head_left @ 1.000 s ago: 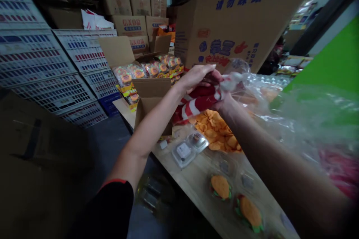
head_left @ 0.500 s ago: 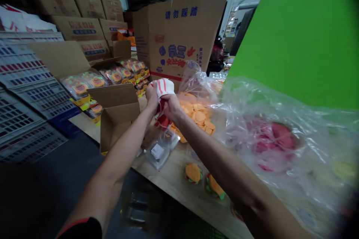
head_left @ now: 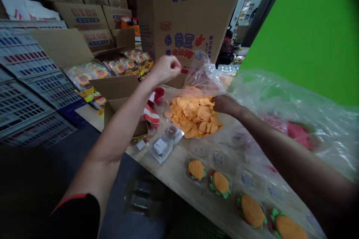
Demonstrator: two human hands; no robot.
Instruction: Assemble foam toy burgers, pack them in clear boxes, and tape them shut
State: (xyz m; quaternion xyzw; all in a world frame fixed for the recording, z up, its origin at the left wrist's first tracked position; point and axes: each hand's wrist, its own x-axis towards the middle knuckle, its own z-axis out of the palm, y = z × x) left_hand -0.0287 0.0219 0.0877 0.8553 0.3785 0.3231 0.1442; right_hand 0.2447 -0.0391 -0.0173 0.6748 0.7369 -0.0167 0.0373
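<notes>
My right hand point(head_left: 224, 104) rests at the near edge of the orange chip pile point(head_left: 193, 116) on the counter point(head_left: 179, 171), fingers curled; whether they grip a chip I cannot tell. My left hand point(head_left: 165, 69) hangs farther back, above the pile, fingertips pinched together on nothing visible.

At frame centre a heap of chips point(head_left: 195, 114) lies on the table point(head_left: 179, 173), inside an opened plastic bag point(head_left: 213, 78). My right hand point(head_left: 224, 104) sits at its right edge, my left hand point(head_left: 165, 69) above its upper left. A small open carton point(head_left: 120, 93) stands left of the heap, a tall carton point(head_left: 187, 18) behind it. Burger trays point(head_left: 209, 177) line the table's near edge, lower right.
</notes>
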